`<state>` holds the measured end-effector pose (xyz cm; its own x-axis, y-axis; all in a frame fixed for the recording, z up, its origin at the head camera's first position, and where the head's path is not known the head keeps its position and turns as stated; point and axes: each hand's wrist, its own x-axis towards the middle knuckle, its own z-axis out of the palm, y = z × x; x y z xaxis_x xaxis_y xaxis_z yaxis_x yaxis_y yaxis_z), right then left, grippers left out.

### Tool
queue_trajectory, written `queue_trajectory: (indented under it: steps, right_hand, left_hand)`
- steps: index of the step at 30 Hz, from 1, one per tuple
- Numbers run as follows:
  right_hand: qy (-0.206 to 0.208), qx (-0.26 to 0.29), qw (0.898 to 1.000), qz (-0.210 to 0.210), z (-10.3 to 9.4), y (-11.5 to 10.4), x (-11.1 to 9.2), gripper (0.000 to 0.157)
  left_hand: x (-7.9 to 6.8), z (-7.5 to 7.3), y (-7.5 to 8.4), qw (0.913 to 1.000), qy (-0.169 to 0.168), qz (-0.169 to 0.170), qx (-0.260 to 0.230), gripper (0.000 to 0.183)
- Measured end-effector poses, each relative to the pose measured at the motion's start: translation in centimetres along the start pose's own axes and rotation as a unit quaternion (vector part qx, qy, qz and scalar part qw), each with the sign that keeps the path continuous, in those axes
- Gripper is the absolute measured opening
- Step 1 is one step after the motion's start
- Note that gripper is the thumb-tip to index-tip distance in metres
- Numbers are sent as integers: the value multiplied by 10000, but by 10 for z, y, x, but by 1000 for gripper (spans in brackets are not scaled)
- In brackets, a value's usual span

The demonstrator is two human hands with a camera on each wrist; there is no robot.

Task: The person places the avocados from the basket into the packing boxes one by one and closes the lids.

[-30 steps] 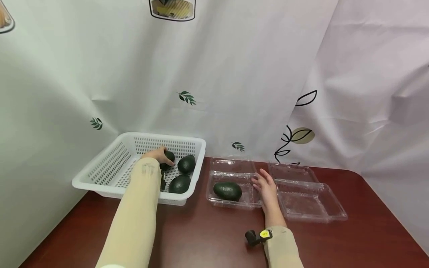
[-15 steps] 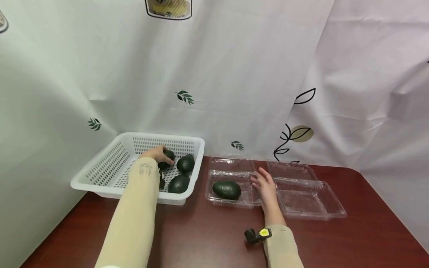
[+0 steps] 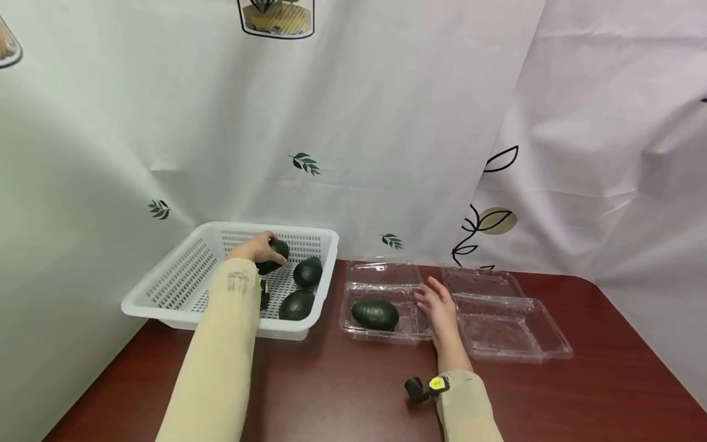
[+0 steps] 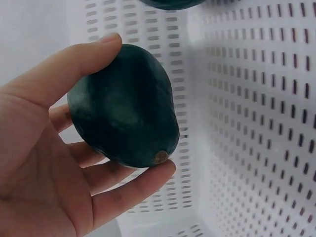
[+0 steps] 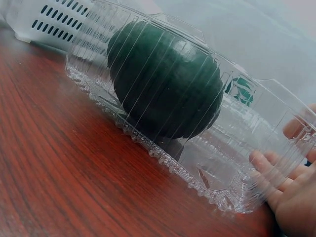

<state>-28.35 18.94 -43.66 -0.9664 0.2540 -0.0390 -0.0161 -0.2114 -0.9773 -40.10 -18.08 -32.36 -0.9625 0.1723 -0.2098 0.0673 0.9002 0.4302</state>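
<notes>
In the head view, my left hand [image 3: 256,248] is inside the white basket, holding a dark green avocado [image 3: 269,261]. The left wrist view shows the thumb on one side of this avocado [image 4: 123,108] and fingertips along the opposite side, near its stem scar. Two more avocados, one nearer the back [image 3: 307,272] and one in front [image 3: 296,305], lie at the basket's right side. My right hand [image 3: 440,310] touches the right end of a clear plastic clamshell box [image 3: 411,319], its fingers loosely extended. Inside that box lies one avocado [image 3: 375,315], towards the left.
The white slotted basket [image 3: 157,313] stands at the left of the dark red table [image 3: 342,393]. A second clear clamshell box [image 3: 505,334] lies with its lid back, right of my right hand. A white printed cloth [image 3: 386,135] hangs behind.
My left hand has lifted slightly with the avocado, baring more of the basket floor under it. My right hand and the boxes stay where they were.
</notes>
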Motion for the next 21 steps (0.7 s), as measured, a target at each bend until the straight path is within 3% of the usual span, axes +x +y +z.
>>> queue_trajectory:
  steps: [7,21]
  right_hand:
    - [10,-10,10000,7,-2,-1,0,46]
    - [-15,17,10000,16,1,-2,-2,47]
  left_hand:
    - [-5,-7,5,9999,72,-3,-137,74]
    - [-24,-19,19,9960,473,660,-363,70]
